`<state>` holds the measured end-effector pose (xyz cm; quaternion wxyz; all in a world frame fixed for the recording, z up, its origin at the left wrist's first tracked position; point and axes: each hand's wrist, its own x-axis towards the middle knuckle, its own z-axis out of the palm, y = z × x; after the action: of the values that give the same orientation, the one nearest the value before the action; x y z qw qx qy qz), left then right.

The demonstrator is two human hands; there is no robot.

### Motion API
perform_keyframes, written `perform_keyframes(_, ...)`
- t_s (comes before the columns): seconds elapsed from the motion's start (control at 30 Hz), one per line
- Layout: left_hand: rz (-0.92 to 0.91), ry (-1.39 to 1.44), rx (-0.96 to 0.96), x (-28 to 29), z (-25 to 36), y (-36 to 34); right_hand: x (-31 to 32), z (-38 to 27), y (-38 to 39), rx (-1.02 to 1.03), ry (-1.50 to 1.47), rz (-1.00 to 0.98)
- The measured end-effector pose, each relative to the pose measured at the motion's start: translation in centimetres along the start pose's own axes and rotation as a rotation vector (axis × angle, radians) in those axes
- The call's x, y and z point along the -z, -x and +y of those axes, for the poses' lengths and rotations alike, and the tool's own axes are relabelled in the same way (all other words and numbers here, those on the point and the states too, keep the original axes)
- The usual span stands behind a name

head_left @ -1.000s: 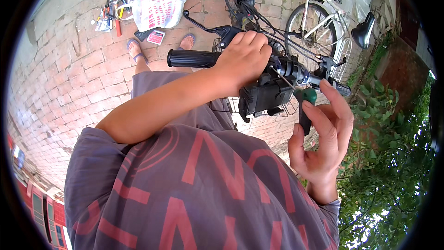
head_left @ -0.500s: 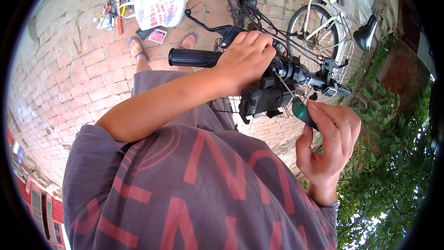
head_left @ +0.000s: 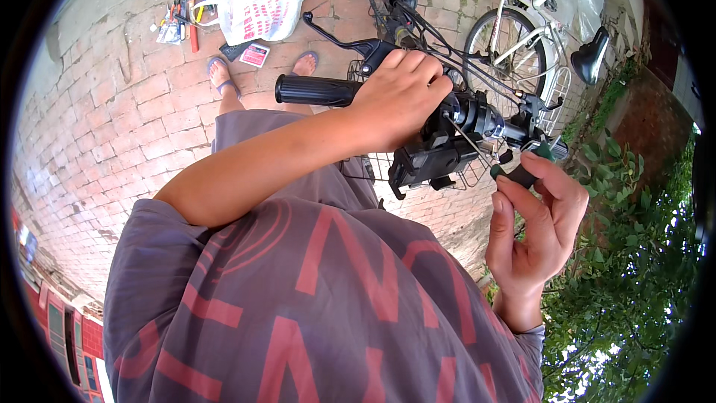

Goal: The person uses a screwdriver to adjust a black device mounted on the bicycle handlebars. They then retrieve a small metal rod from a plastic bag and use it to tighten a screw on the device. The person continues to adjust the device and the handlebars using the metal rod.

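Currently, in the head view, your left hand [head_left: 399, 97] is clenched over the bicycle handlebar [head_left: 477, 116] just to the 3 o'clock side of the black rubber grip [head_left: 317, 91], steadying the bar. Your right hand [head_left: 537, 224] sits at 4 o'clock from the bar clamp area and pinches the dark handle of a small green-tipped tool [head_left: 526, 168] between thumb and fingertips; the tool tip points up toward the fittings on the bar. A black box-shaped mount [head_left: 425, 160] hangs below the bar, directly at 6 o'clock from your left hand.

Judged from this view, the tool is at the fitting but whether it is seated in a fastener cannot be told. The mount appears attached; any tightening or adjustment looks unfinished while the tool remains in hand.

At 11 o'clock on the brick paving [head_left: 112, 127] lie loose hand tools [head_left: 183, 11] beside a white patterned bag [head_left: 257, 9]. A white bicycle [head_left: 522, 22] stands at 1 o'clock, and green foliage [head_left: 634, 276] fills 4 o'clock.
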<state>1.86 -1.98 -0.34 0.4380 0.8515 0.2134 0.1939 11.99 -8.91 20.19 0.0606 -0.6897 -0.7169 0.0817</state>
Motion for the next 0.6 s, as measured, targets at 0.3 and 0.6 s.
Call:
perform_keyframes(0.3,-0.027,-0.020,-0.024,0.2,-0.4,0.0,0.5,-0.1,0.2,0.057,0.002,-0.044)
perform_keyframes(0.6,-0.030,-0.004,-0.009,0.0,-0.6,0.1,0.9,-0.8,-0.4,0.015,-0.009,-0.159)
